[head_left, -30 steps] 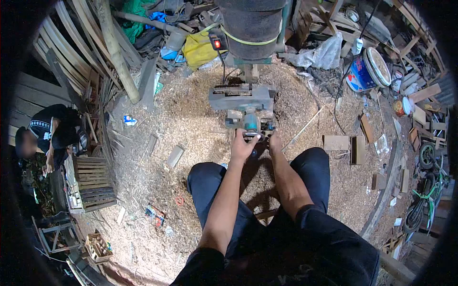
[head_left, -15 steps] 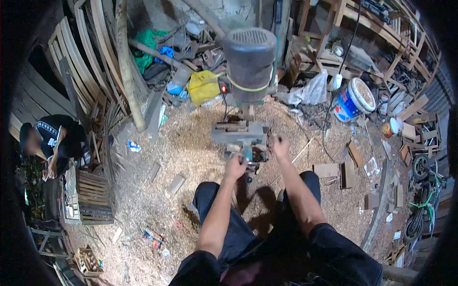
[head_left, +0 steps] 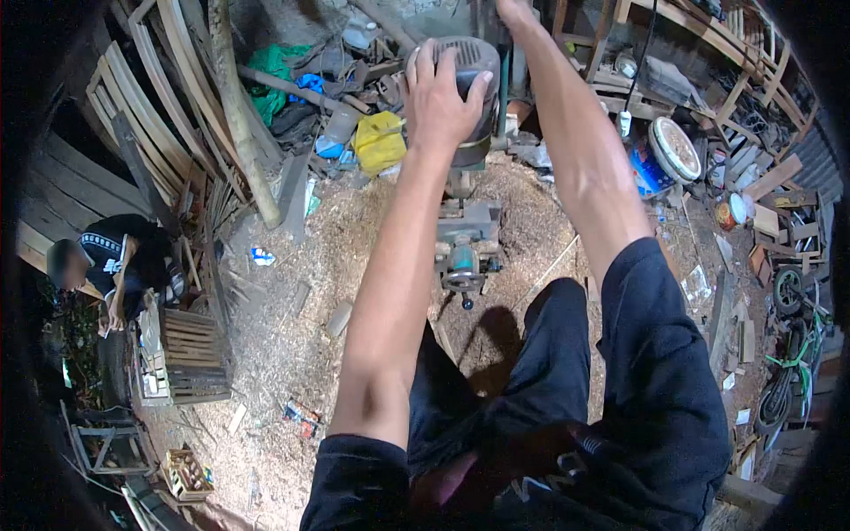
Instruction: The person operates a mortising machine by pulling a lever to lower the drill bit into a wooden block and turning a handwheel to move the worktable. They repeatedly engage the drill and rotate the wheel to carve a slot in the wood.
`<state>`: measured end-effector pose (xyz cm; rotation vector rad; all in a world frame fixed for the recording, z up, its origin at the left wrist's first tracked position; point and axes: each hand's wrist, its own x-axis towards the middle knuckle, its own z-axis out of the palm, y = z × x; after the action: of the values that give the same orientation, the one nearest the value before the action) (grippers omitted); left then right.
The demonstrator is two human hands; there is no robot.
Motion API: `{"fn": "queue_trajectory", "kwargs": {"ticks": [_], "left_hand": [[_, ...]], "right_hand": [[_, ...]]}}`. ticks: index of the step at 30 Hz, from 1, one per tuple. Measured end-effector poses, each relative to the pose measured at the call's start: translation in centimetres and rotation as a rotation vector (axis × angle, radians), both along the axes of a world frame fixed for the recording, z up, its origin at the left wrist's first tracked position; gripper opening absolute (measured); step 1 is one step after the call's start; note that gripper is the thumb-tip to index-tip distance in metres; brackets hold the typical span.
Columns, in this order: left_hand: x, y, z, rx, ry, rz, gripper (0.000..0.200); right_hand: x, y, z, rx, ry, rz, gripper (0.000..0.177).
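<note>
Your left hand [head_left: 440, 97] lies over the top of the dark motor [head_left: 476, 62] that crowns the upright machine in front of you. Its grip is wide, the fingers fanned across the rounded housing. The housing looks too broad to close around, so the palm probably only steadies it. The motor sits directly under that palm, touching it.

Your right hand [head_left: 513, 11] reaches higher, just beside the motor, and runs off the top edge, so you cannot tell its grip. Below, the machine's grey block [head_left: 467, 223] and teal fitting [head_left: 462, 257] stand between your legs on the sawdust floor [head_left: 354, 239]. Another person [head_left: 115, 257] crouches well apart to your left, by a wooden crate [head_left: 186, 354].
</note>
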<state>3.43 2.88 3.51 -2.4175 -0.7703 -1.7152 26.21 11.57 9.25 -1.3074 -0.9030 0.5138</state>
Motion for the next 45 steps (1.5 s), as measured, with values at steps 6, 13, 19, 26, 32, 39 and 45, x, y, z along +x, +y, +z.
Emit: {"fn": "queue_trajectory", "kwargs": {"ticks": [6, 13, 19, 26, 32, 39, 45], "left_hand": [[0.0, 0.1, -0.2, 0.001, 0.001, -0.020, 0.056], [-1.2, -1.2, -2.4, -0.081, 0.054, -0.047, 0.058], [-4.3, -4.4, -4.3, -0.302, 0.042, -0.280, 0.066], [-7.4, -6.8, -10.9, -0.503, 0.003, -0.318, 0.062], [-10.8, -11.6, -16.9, -0.685, 0.016, -0.207, 0.061], [-13.5, -14.5, -17.7, -0.824, -0.088, -0.188, 0.060], [-15.7, -15.8, -17.4, -0.813, -0.091, -0.192, 0.059]], "right_hand": [[-2.1, -4.8, 3.1, -0.038, -0.013, -0.274, 0.085], [-6.0, -13.1, -2.5, 0.179, -0.034, -0.018, 0.048], [-11.2, -19.3, -3.5, 0.351, -0.043, -0.074, 0.044], [-14.4, -25.2, -10.3, 0.328, -0.109, -0.095, 0.037], [-15.9, -27.9, -12.3, 0.355, -0.112, -0.056, 0.032], [-14.2, -27.4, -14.1, 0.232, -0.085, -0.017, 0.043], [-16.0, -31.4, -14.0, 0.267, -0.201, -0.267, 0.055]]}}
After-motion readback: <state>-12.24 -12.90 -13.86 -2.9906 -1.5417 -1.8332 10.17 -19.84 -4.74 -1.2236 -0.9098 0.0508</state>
